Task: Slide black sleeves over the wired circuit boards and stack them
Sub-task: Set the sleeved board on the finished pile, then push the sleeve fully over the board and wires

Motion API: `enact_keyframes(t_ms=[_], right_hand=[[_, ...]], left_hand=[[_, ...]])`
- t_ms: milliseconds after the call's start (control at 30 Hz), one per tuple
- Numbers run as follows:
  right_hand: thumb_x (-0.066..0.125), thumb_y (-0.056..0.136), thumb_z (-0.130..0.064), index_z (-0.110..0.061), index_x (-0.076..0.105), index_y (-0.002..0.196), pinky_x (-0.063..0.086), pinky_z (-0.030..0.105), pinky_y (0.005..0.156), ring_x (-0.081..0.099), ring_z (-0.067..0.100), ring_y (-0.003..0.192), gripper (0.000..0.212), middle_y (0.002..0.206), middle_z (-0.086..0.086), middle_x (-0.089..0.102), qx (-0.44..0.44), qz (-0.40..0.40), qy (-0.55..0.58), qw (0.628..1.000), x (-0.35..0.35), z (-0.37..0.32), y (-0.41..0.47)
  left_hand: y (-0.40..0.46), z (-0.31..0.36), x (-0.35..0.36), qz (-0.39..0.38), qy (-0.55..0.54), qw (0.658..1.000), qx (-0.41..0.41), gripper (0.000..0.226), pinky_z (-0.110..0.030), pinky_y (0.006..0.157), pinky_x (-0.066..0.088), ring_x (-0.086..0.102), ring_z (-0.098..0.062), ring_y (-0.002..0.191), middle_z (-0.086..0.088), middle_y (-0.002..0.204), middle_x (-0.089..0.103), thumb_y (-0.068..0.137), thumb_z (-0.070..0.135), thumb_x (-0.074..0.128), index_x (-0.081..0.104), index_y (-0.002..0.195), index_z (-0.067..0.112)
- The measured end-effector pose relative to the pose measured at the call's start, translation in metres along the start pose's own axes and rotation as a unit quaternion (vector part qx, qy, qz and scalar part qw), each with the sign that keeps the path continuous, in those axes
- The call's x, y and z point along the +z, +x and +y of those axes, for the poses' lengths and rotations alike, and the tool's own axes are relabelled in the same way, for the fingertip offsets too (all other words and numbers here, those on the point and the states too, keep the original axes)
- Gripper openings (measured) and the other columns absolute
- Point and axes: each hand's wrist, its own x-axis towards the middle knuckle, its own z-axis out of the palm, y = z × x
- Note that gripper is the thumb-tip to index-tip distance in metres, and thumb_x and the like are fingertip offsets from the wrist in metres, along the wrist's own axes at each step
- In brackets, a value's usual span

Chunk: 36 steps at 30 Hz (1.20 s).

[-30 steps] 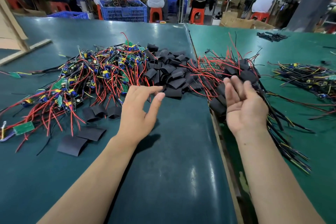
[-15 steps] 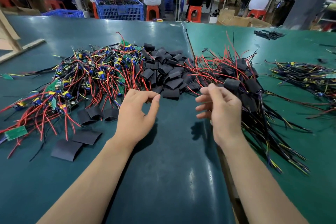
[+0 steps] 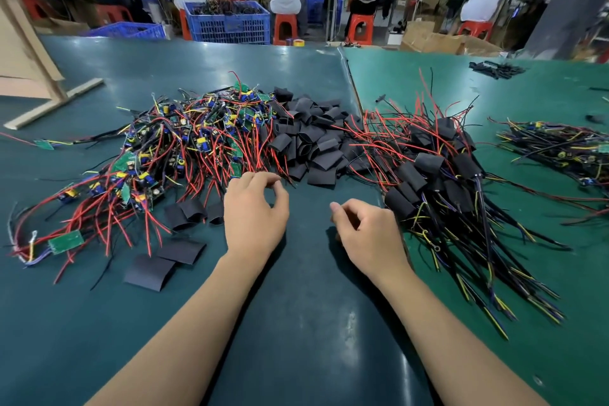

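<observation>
While both forearms reach forward over the dark green bench, the heap of loose black sleeves sits just beyond the hands and serves as the landmark for everything else. These sleeves are short, flattened tubes of matte black material, some lying flat and some puffed open at the ends, tumbled over one another. Left of the heap lies a tangle of bare wired circuit boards: small green boards with blue and yellow components, trailing red, black and yellow wires. Right of the heap is a stack of sleeved boards, each one a black wrapped block with its dark and yellow wires fanning out toward the near edge of the bench. A few stray sleeves lie flat on the bench to the near left of the heap. The left hand hovers just in front of the heap, its grip loosely curled with thumb and forefinger close together at the tips of some red wires; whether it actually pinches one I cannot tell. The right hand rests to the near right of the heap, beside the sleeved stack, its fingers curled inward and thumb raised, with nothing visible in its grip.
</observation>
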Motion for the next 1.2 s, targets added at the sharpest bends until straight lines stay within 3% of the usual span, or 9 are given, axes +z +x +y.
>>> enact_keyframes(t_ms=[233,367,533,633,733,867,1033,1133,1200], right_hand=[[0.052,0.094,-0.045,-0.019,0.063,0.07,0.052,0.04,0.064,0.063,0.022,0.062,0.037,0.058,-0.001,0.065,0.026,-0.012,0.019,0.999,0.0,0.002,0.0],[0.052,0.092,-0.048,-0.021,0.061,0.069,0.053,0.041,0.062,0.063,0.021,0.06,0.037,0.057,-0.003,0.064,0.036,-0.011,0.012,0.999,0.0,0.002,0.0],[0.043,0.087,-0.057,-0.022,0.06,0.067,0.053,0.041,0.06,0.062,0.019,0.057,0.043,0.055,-0.004,0.063,0.038,0.001,0.007,0.999,0.001,-0.001,-0.002],[0.04,0.085,-0.059,-0.024,0.057,0.065,0.054,0.039,0.059,0.062,0.019,0.056,0.044,0.054,-0.003,0.062,0.049,0.007,-0.007,0.999,0.003,0.0,0.0],[0.044,0.088,-0.054,-0.021,0.057,0.065,0.053,0.037,0.059,0.064,0.018,0.056,0.041,0.053,-0.003,0.062,0.05,0.01,-0.007,0.999,0.004,0.002,0.001],[0.051,0.091,-0.046,-0.017,0.061,0.067,0.053,0.037,0.06,0.063,0.018,0.056,0.038,0.053,-0.004,0.062,0.041,0.017,-0.004,0.999,0.006,0.005,0.002],[0.056,0.094,-0.038,-0.019,0.057,0.065,0.05,0.037,0.061,0.06,0.023,0.058,0.035,0.054,-0.003,0.061,0.021,0.021,-0.023,0.999,0.005,0.003,0.002],[0.057,0.095,-0.034,-0.018,0.065,0.095,0.05,0.039,0.065,0.063,0.031,0.066,0.017,0.063,-0.001,0.064,-0.031,0.021,-0.055,0.998,0.006,-0.001,-0.002],[0.058,0.094,-0.037,-0.021,0.048,0.135,0.05,0.04,0.069,0.066,0.031,0.078,0.045,0.076,-0.002,0.067,-0.05,-0.011,-0.084,0.995,0.005,-0.005,-0.005]], left_hand=[[0.061,-0.019,-0.028,0.074,0.137,0.987,0.05,0.025,-0.043,0.091,0.039,0.051,-0.039,0.105,-0.017,0.109,0.062,0.087,0.019,0.061,0.069,0.108,0.009],[0.104,-0.04,-0.029,-0.076,0.144,0.979,-0.119,0.055,-0.048,0.102,0.039,0.047,-0.043,0.122,-0.025,0.133,0.05,0.095,0.036,0.056,0.046,0.136,0.001],[0.11,-0.052,-0.018,-0.151,0.165,0.973,-0.058,0.043,-0.044,0.091,0.048,0.058,-0.038,0.112,-0.02,0.122,0.062,0.097,0.03,0.055,0.053,0.133,0.006],[0.118,-0.052,-0.019,-0.118,0.16,0.976,-0.088,0.027,-0.039,0.077,0.051,0.064,-0.036,0.087,-0.017,0.093,0.071,0.095,0.03,0.057,0.071,0.102,0.007],[0.116,-0.041,-0.023,-0.076,0.147,0.98,-0.11,0.026,-0.031,0.065,0.043,0.06,-0.033,0.072,-0.006,0.067,0.059,0.096,0.032,0.058,0.076,0.089,0.014],[0.099,-0.021,-0.037,0.012,0.097,0.992,-0.085,0.03,-0.03,0.064,0.04,0.059,-0.035,0.076,-0.005,0.07,0.059,0.092,0.035,0.054,0.072,0.077,0.016],[0.053,-0.001,-0.05,0.111,-0.093,0.989,-0.027,0.017,-0.032,0.072,0.041,0.051,-0.017,0.073,-0.002,0.082,0.063,0.094,0.027,0.054,0.063,0.083,0.018],[0.006,0.005,-0.042,0.005,-0.174,0.984,-0.026,0.012,-0.031,0.074,0.048,0.056,-0.013,0.073,0.001,0.083,0.065,0.095,0.019,0.059,0.065,0.084,0.018],[-0.022,0.007,-0.036,-0.044,-0.19,0.981,0.01,0.012,-0.019,0.079,0.047,0.061,-0.005,0.084,0.007,0.092,0.066,0.093,0.018,0.057,0.064,0.083,0.017]])
